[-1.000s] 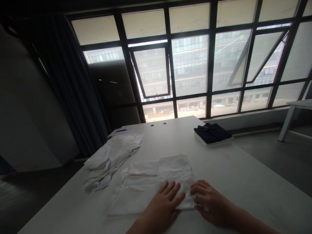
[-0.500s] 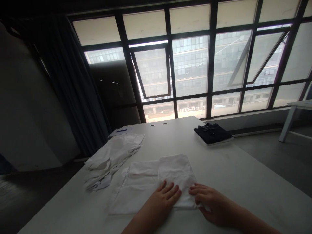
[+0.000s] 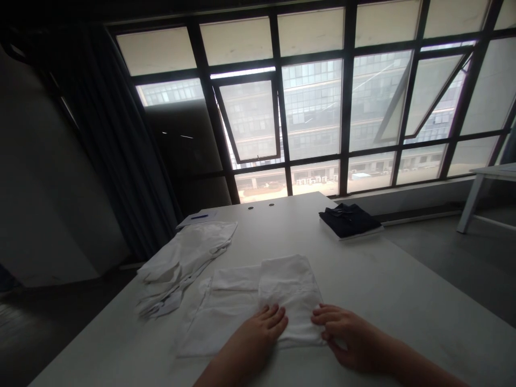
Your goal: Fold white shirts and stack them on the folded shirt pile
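Note:
A folded white garment [image 3: 229, 317] lies on the table in front of me, with a doubled-over section [image 3: 288, 279] on its right half. My left hand [image 3: 260, 333] rests on it near the inner edge of that section, palm down, fingers stretched out and holding nothing. At the near right edge is my right hand [image 3: 350, 336]. Its index finger reaches over the cloth while the other fingers curl towards the thumb, pinching the edge. The exact contact under those fingers is partly hidden.
More white clothing [image 3: 187, 258] lies loosely along the table's left side. A dark folded shirt [image 3: 350, 219] sits on something white near the right edge. Paper with a pen [image 3: 199, 216] lies at the far left corner. Large windows [image 3: 312, 107] stand beyond the white table [image 3: 403, 312].
My left hand has slid a little left and towards me on the garment. My right hand stays at the right edge, nearly unmoved. The view has shifted slightly.

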`<action>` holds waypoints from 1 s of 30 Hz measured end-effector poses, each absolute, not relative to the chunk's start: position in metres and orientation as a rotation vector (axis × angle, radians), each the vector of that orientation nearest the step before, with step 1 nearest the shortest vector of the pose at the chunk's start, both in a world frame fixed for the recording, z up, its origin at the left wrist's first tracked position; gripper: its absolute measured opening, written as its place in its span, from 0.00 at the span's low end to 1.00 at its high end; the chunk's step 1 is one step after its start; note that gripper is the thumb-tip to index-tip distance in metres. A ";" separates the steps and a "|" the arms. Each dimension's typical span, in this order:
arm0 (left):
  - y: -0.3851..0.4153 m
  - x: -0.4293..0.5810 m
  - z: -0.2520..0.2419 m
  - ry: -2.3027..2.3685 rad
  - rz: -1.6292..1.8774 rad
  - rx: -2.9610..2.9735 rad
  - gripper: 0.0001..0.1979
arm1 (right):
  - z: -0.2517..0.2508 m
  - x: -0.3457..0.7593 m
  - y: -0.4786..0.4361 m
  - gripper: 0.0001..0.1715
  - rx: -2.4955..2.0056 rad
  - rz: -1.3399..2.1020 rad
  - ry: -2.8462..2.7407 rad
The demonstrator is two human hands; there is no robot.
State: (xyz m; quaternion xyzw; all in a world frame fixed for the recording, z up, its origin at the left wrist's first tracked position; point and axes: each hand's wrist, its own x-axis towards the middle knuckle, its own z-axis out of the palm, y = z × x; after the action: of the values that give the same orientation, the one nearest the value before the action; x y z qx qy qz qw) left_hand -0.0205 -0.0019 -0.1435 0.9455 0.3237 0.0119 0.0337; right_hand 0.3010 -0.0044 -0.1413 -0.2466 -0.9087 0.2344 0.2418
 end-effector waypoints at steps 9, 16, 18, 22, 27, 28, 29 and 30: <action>-0.017 -0.019 -0.124 1.023 0.048 2.804 0.37 | -0.133 0.298 -0.005 0.20 -0.669 0.571 -2.512; -0.012 0.017 -0.126 1.391 0.271 2.772 0.14 | -0.147 0.285 0.000 0.13 -0.707 0.448 -2.493; -0.007 0.023 -0.131 1.363 0.339 2.796 0.11 | -0.153 0.284 0.001 0.13 -0.712 0.420 -2.490; -0.003 0.018 -0.139 1.159 0.274 2.768 0.30 | -0.154 0.285 -0.002 0.13 -0.702 0.412 -2.476; -0.003 0.009 -0.145 1.174 0.157 2.672 0.43 | -0.157 0.287 0.000 0.09 -0.802 0.548 -2.330; -0.004 0.009 -0.146 1.175 0.153 2.665 0.44 | -0.159 0.288 0.003 0.10 -0.857 0.557 -2.291; -0.004 0.010 -0.146 1.175 0.151 2.660 0.44 | -0.163 0.288 0.005 0.12 -0.916 0.544 -2.271; -0.004 0.010 -0.146 1.177 0.149 2.656 0.44 | -0.167 0.288 0.008 0.17 -0.969 0.514 -2.277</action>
State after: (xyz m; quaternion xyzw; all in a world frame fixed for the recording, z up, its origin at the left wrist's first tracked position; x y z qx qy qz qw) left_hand 0.0101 -0.0038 -0.1457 0.9069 0.4018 0.0507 0.1159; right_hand 0.2882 0.0083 -0.1666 -0.3655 -0.8587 0.1940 0.3023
